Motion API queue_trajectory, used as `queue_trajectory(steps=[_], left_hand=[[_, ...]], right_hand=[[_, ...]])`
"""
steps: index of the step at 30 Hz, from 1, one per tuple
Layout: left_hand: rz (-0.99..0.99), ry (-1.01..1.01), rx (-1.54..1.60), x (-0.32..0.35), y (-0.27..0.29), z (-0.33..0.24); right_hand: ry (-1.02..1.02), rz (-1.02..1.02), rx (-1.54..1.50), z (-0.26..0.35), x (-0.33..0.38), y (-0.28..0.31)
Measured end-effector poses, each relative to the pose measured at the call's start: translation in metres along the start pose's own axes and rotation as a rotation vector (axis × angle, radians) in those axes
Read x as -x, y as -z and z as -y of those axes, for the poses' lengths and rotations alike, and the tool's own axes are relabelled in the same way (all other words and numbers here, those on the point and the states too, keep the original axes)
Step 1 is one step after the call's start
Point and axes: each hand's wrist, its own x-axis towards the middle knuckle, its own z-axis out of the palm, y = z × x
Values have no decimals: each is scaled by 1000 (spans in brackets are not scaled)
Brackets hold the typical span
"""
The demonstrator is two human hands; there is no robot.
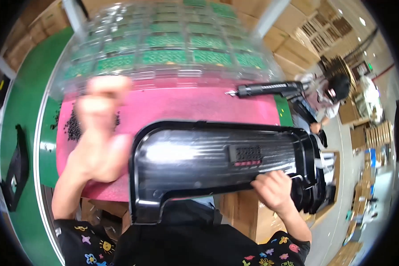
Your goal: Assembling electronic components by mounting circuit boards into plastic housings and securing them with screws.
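A large black plastic housing (186, 168), shaped like a shallow tray with a raised rim and a slotted vent, lies over the pink mat (186, 104). My right hand (274, 190) has its fingers curled over the housing's near edge, right of the middle. My left hand (99, 137) is raised beside the housing's left end, smeared by motion. Whether its fingers hold anything cannot be made out. Behind that hand, a pile of small black parts, perhaps screws (73, 126), lies on the mat.
Clear plastic trays (164, 71) of green circuit boards (164, 56) are stacked at the back. A black electric screwdriver (268, 89) points left over the mat's far right. More black plastic parts (308, 190) stand right of the housing. A person (321, 95) sits farther right.
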Motion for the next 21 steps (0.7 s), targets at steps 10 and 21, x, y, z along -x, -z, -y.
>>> queue_trajectory(steps=[10,21], left_hand=[[499,263,-438,17,-15,22],[514,200,-465,18,-6,26]], right_hand=[[-85,-181,-199,-109,-220,-35],[-597,276,499,-327,-393,-150]])
